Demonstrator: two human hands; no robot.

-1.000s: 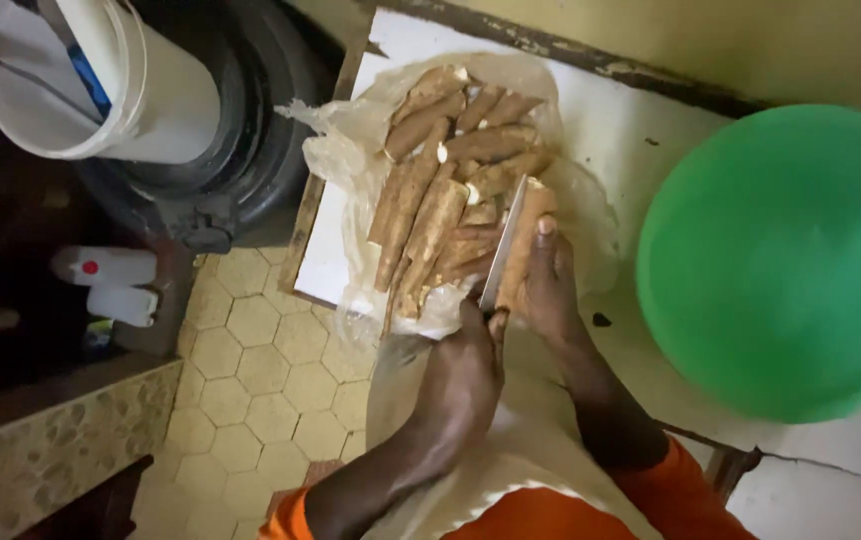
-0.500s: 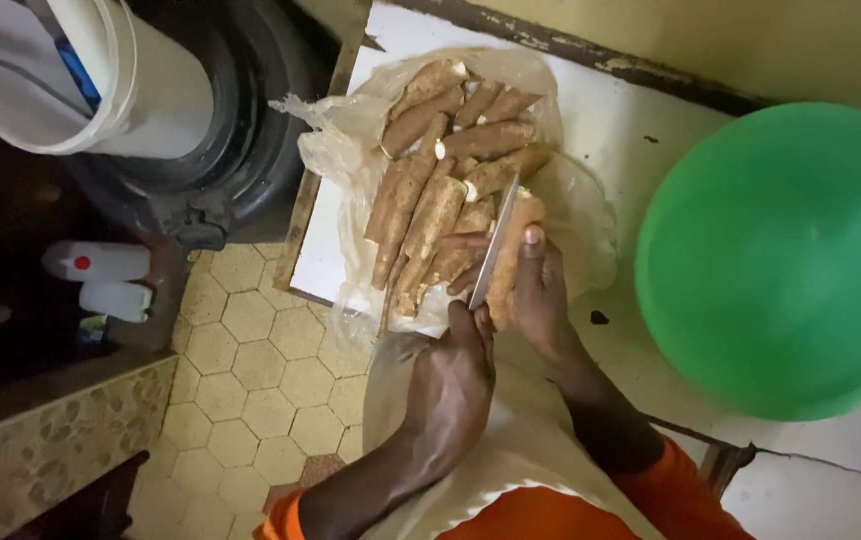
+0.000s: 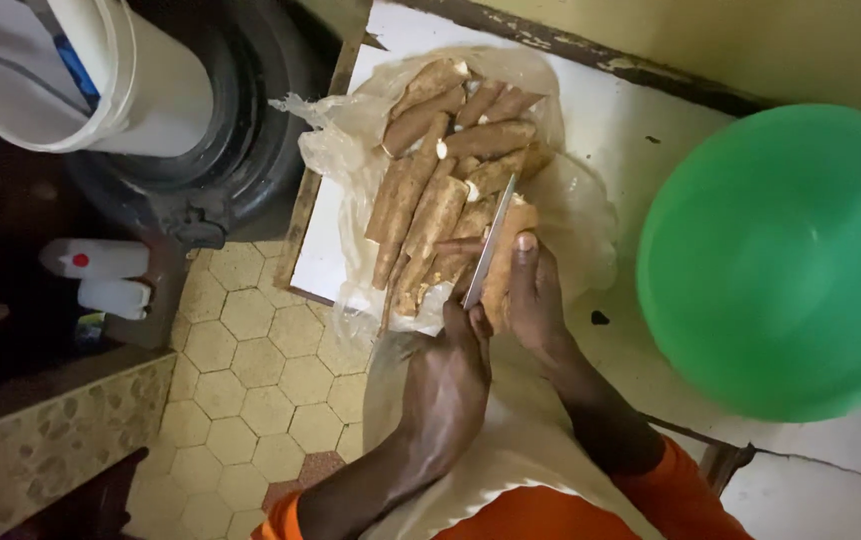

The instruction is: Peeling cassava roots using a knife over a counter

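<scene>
The knife is sitting a little higher along the root than half a second ago, and the right hand has slid up with it, thumb now lying along the root's top. The left hand is closing around the knife handle, the blade resting against the root's left side. The right hand is wrapping its fingers around that root, at the near edge of the pile. The pile of brown roots is lying on a clear plastic bag spread over a white table that is standing against a yellowish wall. Below the table, hexagonal floor tiles are showing. A green bowl is sitting on the table to the right; what it is holding cannot be told. To the left, a white bucket is resting on a dark drum, with two white bottles lying beneath.
</scene>
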